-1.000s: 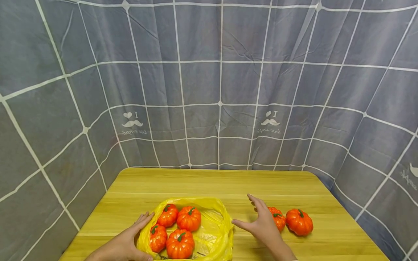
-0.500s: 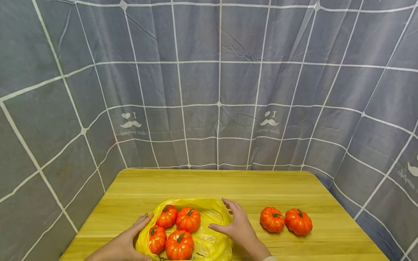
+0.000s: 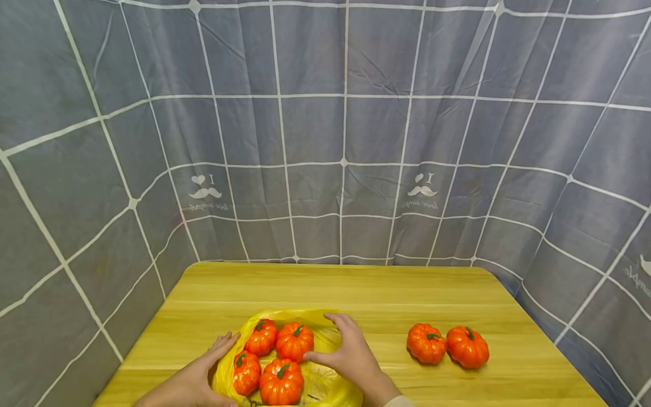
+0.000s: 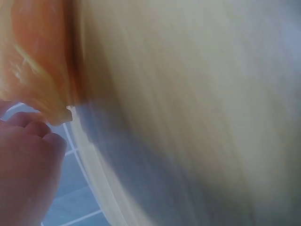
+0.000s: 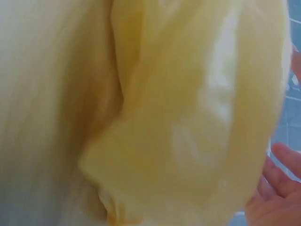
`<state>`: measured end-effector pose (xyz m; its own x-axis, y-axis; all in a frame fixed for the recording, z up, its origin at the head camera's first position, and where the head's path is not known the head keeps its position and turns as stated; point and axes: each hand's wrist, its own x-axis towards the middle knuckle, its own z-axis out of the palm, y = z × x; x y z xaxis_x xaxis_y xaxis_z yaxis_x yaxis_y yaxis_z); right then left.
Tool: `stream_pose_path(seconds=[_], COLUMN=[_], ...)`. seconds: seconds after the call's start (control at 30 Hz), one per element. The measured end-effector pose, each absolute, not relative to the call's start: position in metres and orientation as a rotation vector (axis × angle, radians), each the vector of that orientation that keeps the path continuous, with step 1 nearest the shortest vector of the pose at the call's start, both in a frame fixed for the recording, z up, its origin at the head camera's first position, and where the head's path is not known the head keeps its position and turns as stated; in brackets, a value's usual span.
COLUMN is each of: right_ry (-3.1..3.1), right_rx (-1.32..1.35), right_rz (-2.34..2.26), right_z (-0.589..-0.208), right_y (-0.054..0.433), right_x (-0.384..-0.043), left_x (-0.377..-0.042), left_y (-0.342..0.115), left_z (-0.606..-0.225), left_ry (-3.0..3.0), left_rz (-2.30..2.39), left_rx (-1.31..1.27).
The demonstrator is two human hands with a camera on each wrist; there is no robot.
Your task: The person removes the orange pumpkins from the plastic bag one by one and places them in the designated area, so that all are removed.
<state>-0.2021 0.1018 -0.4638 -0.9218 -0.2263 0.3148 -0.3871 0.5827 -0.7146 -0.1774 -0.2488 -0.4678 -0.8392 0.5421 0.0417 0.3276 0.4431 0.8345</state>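
Grey curtain (image 3: pixel 310 130), wooden table (image 3: pixel 330 288), and a yellow bag (image 3: pixel 325 386) gaping with four orange pumpkins (image 3: pixel 295 345) inside.
The bag looks thin, slack and easily torn, best taken by its rim (image 3: pixel 285 312); the left hand (image 3: pixel 200 373) spreads loosely against its left side, and the right hand (image 3: pixel 356 356), fingers uncurled, reaches over its right, neither visibly gripping. Those and the other two pumpkins (image 3: pixel 426 347) on the table seem light, hard and slippery: I'd cup them whole, not tug the green stems (image 3: pixel 283 371). The curtain's lettering (image 3: pixel 211 207) reads backwards, "I" and "love simple"; print (image 3: pixel 254 403) on the bag is cut off.
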Motion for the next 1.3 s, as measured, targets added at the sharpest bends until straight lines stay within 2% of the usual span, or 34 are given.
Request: stream_pose_path(seconds=[0.6, 1.3], right_ry=[-2.733, -2.778], right_rx=[0.523, 0.507], right_rz=[1.358, 1.343], right_z=[-0.48, -0.482], right_y=[0.078, 0.071], right_x=[-0.208, -0.211], left_x=[-0.176, -0.178], left_y=[-0.25, -0.249], left_z=[-0.466, -0.467], left_ry=[2.458, 2.44], left_rz=[1.341, 1.338], left_rx=[0.724, 0.732])
